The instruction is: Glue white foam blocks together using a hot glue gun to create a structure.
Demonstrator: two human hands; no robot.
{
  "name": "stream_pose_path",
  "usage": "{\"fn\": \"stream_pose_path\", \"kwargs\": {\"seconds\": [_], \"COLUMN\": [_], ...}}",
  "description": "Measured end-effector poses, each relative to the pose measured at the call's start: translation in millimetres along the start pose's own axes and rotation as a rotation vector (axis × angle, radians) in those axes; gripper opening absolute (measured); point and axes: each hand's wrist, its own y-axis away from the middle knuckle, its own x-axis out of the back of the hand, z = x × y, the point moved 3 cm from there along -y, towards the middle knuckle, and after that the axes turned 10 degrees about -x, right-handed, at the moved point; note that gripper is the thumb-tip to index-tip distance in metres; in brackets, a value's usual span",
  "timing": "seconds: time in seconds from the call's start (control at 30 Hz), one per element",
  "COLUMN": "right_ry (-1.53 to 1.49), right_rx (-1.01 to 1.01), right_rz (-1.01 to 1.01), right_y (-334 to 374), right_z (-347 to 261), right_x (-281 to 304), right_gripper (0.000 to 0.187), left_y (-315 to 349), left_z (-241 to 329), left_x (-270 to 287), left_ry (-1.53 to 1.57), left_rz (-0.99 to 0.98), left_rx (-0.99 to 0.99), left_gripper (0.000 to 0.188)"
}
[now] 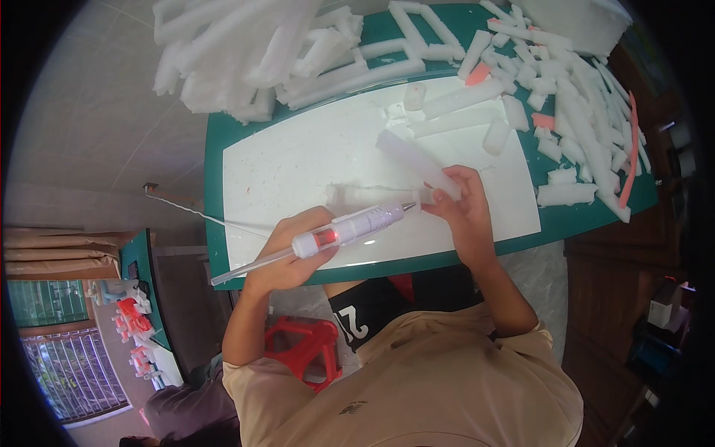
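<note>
My left hand (292, 246) is wrapped round a white pen-shaped hot glue gun (357, 229) with a lit red window. A clear glue stick (249, 270) sticks out of its back end. The metal nozzle points right, close to the fingers of my right hand (471, 216). Those fingers and thumb grip a white foam strip (412, 158), which slants up to the left. A second foam strip (365, 195) reaches from behind the glue gun to my right fingertips; whether the two strips are joined I cannot tell. Both hands are over a white board (272, 171).
Loose foam strips (462, 100) lie at the board's far right. A heap of foam offcuts with pink pieces (577, 112) covers the table's right end. Foam frames (231, 56) are piled at the far left. A white cord (205, 216) runs left. A red stool (305, 346) stands below.
</note>
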Motion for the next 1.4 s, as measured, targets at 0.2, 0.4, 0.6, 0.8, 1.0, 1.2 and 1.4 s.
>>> {"fn": "stream_pose_path", "kwargs": {"seconds": [0.2,0.4,0.6,0.8,1.0,1.2,1.4], "right_ry": [0.019,-0.008,0.117,0.272,0.607,0.779,0.825], "right_rx": [0.006,-0.015,0.094,0.181,0.301,0.400,0.365], "right_rz": [0.020,0.035,0.064,-0.002,0.035,0.039,0.037], "right_y": [1.3,0.7,1.1,-1.2,-3.9,-4.9,-5.0], "right_z": [-3.4,-2.2,-12.7,-36.2,-40.5,-37.8,-38.3], "right_x": [0.3,4.1,8.0,-4.4,-25.4,-36.3,-37.8], "right_gripper": [0.033,0.034,0.032,0.031,0.032,0.032,0.031], "left_y": [0.5,11.2,40.8,95.5,123.6,124.1,121.5], "left_z": [3.9,2.4,-11.2,-39.0,-58.5,-83.1,-85.0], "left_x": [1.8,9.1,20.0,30.0,44.7,47.4,47.1], "left_ry": [0.036,0.020,-0.048,-0.083,-0.228,-0.331,-0.321], "left_rz": [-0.004,0.023,0.077,0.136,0.305,0.444,0.422], "left_rx": [-0.033,-0.027,-0.078,0.033,0.185,0.184,0.247], "left_gripper": [0.025,0.029,0.031,0.031,0.035,0.036,0.040]}}
